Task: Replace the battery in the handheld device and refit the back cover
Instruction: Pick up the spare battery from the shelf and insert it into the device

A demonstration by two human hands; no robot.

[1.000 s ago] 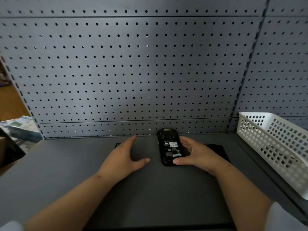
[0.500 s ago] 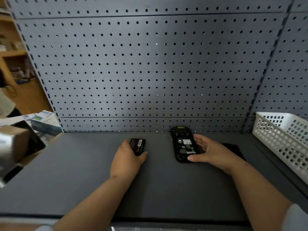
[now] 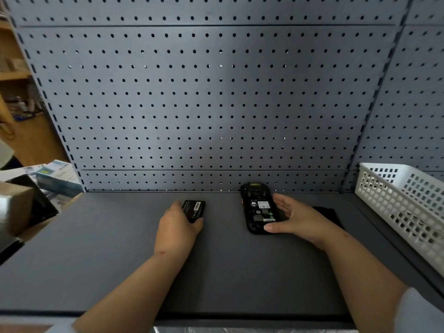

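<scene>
The battery [image 3: 193, 211], a flat black slab with a printed label, sits between the thumb and fingers of the left hand [image 3: 177, 229], its far half sticking out beyond the fingertips; whether it is lifted or resting on the grey shelf [image 3: 115, 248] cannot be told. The fingers are closed on its near end in a pinch. Well apart from it, toward the right, the handheld device [image 3: 259, 209] lies face down with its back open, so circuit labels and the bare battery bay show. The right hand [image 3: 295, 219] cups its right edge, thumb tip touching the near corner, fingers spread along the side and lightly curled, steadying more than clasping. Just past the right wrist lies a flat black piece, probably the back cover [image 3: 327, 213], though it is half hidden.

The step in hand looks like fetching the battery. Next it must travel across to the bay, contacts turned to match, and be pressed in flat while the right hand pins the device down. A white basket [image 3: 398, 207] stands beyond the right hand.
</scene>
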